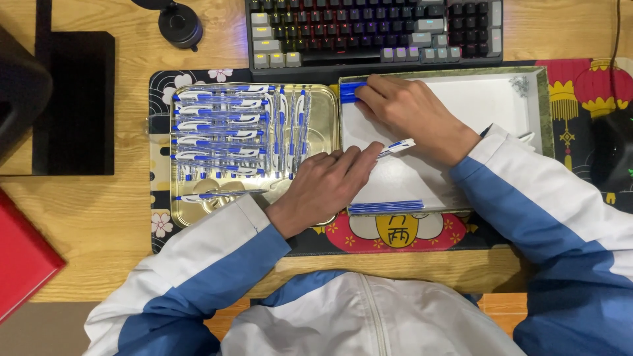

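Our left hand (328,184) rests on the edge of the gold tray (326,105) of blue and white pens (224,135), fingers pinching one pen (397,146) that reaches over the white box (488,105). Our right hand (412,112) lies in the box, fingertips pressing a bundle of blue pen parts (351,91) (another row (386,207) lies along the near wall)

A shallow white box (501,105) with a green patterned rim lies right of centre, open side up. Left, touching it, sits a rectangular gold tin (198,211) with rounded corners. A red flat case (20,257) lies at the near left edge.
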